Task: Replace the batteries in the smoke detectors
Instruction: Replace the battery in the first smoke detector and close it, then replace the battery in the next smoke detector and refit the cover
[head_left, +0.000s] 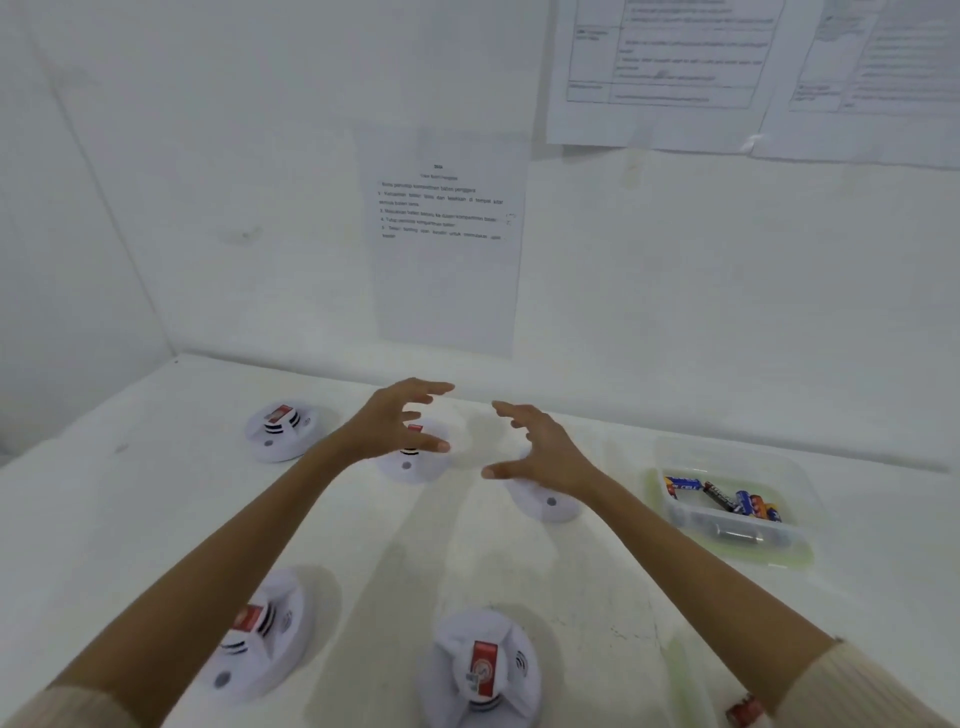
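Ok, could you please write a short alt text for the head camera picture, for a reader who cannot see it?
A person's left hand and right hand reach forward, fingers spread and holding nothing, over a white table with at least five smoke detectors. A clear tray of batteries sits to the right, and printed sheets hang on the wall.

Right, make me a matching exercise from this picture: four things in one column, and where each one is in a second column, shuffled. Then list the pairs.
Things
1. left hand
2. right hand
3. plastic tub
4. sheet of numbered steps

Places
A. flat on the wall behind the table
B. fingers spread, over the middle detector of the far row
C. at the right of the table, with batteries inside
D. fingers spread, over the right-hand detector of the far row

Pairs: 1-B, 2-D, 3-C, 4-A
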